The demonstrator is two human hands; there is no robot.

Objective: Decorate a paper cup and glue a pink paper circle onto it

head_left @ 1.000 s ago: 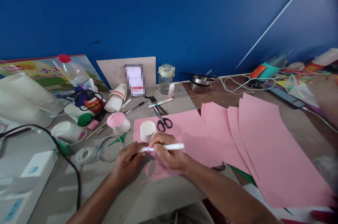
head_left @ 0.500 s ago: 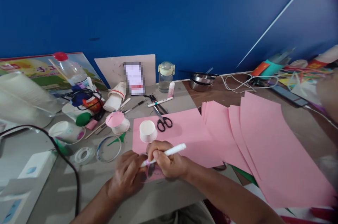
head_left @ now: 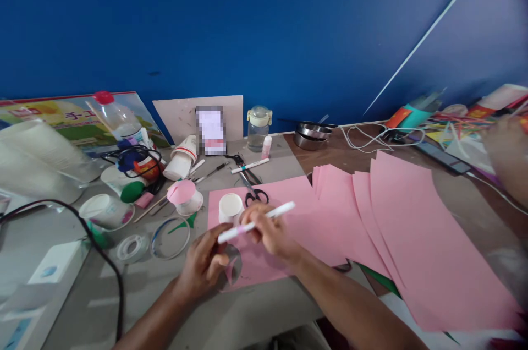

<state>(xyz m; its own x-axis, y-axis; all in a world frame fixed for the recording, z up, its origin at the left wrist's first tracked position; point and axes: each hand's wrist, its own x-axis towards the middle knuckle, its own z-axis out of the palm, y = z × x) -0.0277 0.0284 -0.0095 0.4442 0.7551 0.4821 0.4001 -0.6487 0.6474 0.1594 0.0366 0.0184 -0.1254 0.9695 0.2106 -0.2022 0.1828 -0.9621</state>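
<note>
My right hand point(head_left: 268, 229) is closed around a white marker point(head_left: 284, 209) with a pink band, held tilted above a pink paper sheet point(head_left: 301, 234). Close to the marker's left end is my left hand point(head_left: 206, 259), thumb and fingers apart; whether a finger touches the marker I cannot tell. Beside the left thumb, a grey round patch point(head_left: 235, 264) shows at the sheet's near left corner; I cannot tell if it is a hole or a disc. An upturned white paper cup point(head_left: 230, 207) and black-handled scissors point(head_left: 256, 196) lie just beyond the hands.
A pink-topped cup point(head_left: 183, 196), a tape roll point(head_left: 132, 248) and a ring point(head_left: 170, 237) lie left. A phone point(head_left: 211, 131) and a water bottle point(head_left: 258, 127) stand behind. More pink sheets point(head_left: 416, 240) fan out right. Another person's hand point(head_left: 505, 152) shows at the far right.
The marker has risen off the paper in my right hand. My left hand has opened and drawn slightly away, uncovering the grey round patch. The camera view has tipped slightly upward.
</note>
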